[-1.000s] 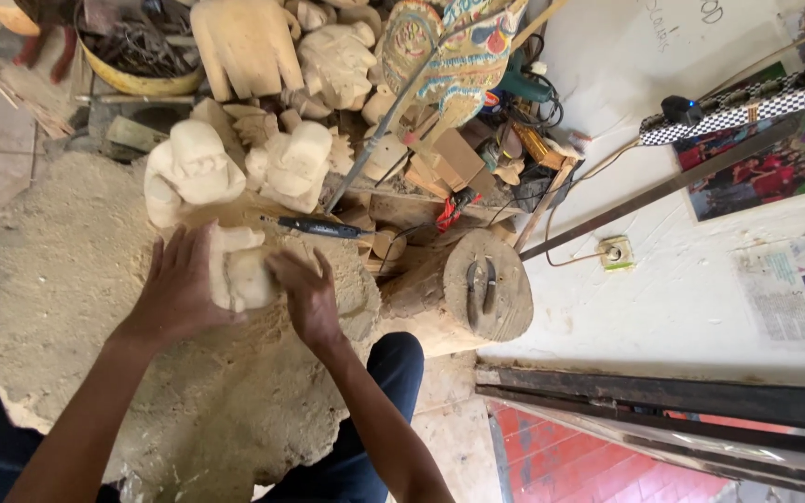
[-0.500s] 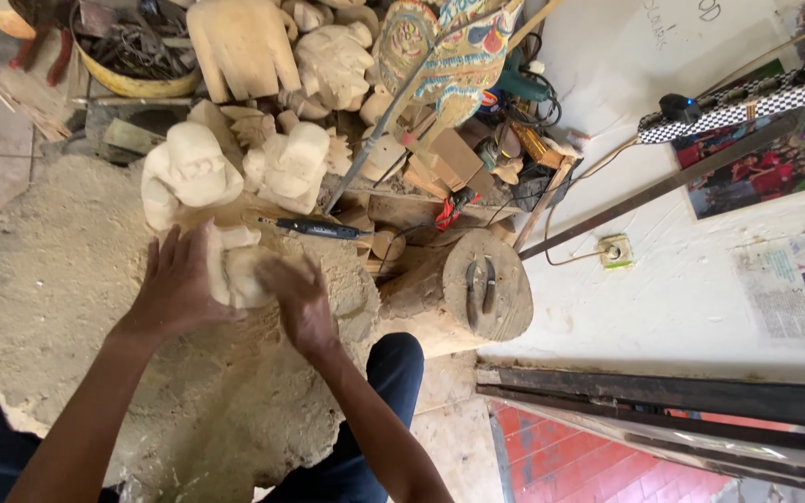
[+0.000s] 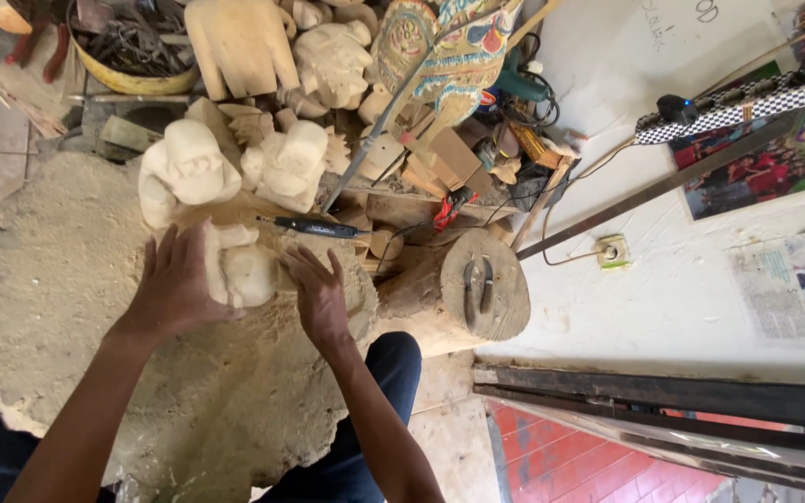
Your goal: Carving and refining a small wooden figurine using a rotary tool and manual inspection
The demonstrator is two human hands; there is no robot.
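A pale, half-carved wooden figure (image 3: pixel 239 268) lies on a heap of sawdust and wood chips (image 3: pixel 58 279) in front of me. My left hand (image 3: pixel 171 289) rests flat on its left side, fingers spread, holding it down. My right hand (image 3: pixel 319 296) lies just to its right, fingers apart, touching the chips beside the figure with nothing in it. A black pen-shaped rotary tool (image 3: pixel 314 226) lies just beyond the figure, apart from both hands.
Two more pale carved figures (image 3: pixel 188 168) (image 3: pixel 291 166) stand behind. A log stump (image 3: pixel 477 293) with a metal piece on top is at the right. Further back are wood blocks, a painted carving (image 3: pixel 444 51), a basin of tools (image 3: pixel 128 47), cables and a wall socket (image 3: pixel 610 251).
My right hand has slid slightly right and forward beside the figure. My left hand stays on the carving. The view has barely shifted.
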